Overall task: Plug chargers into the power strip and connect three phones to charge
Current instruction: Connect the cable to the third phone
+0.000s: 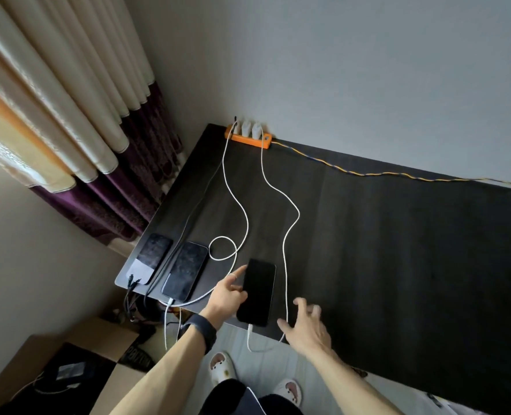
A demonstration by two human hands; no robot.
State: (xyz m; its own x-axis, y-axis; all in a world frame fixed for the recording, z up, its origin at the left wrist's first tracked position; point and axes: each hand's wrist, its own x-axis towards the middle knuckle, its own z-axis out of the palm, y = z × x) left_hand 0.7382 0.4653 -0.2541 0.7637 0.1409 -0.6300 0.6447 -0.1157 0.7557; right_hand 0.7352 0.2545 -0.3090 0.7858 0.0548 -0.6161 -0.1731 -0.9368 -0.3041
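Note:
An orange power strip [248, 139] lies at the far edge of the dark table [383, 235], with white chargers [249, 128] plugged into it. Three phones lie along the near left edge: the left phone [151, 257], the middle phone [185, 269] and the right phone [256, 292]. White cables [287, 235] run from the chargers to the middle and right phones; a dark cable reaches the left phone. My left hand [227, 295] touches the right phone's left edge with straight fingers. Just right of that phone, my right hand [306, 324] hovers, fingers spread, holding nothing.
The strip's yellow and blue cord [398, 173] trails along the table's far edge to the right. Curtains [68, 115] hang at the left. An open cardboard box [77, 366] stands on the floor below the table's left corner. My slippered feet [222, 365] are near the front edge.

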